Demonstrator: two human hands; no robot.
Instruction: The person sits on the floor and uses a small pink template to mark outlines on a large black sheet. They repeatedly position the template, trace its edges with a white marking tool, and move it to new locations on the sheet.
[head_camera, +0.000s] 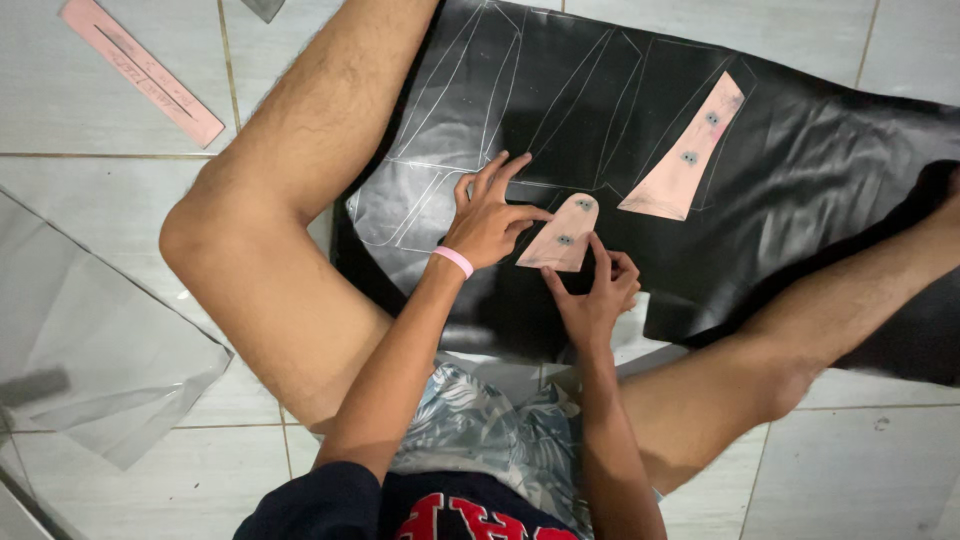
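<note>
- While the person sits on a tiled floor (120, 200), a black sheet (800, 200) marked with chalk outlines lies between their legs.
- Left hand (490, 215) presses a small pink template (563, 236) onto the sheet, fingers spread apart.
- Right hand (598, 290) touches the template's lower edge, fingers loosely curled, holding nothing visible.
- A larger pink template (685, 160) lies nearby on the sheet.
</note>
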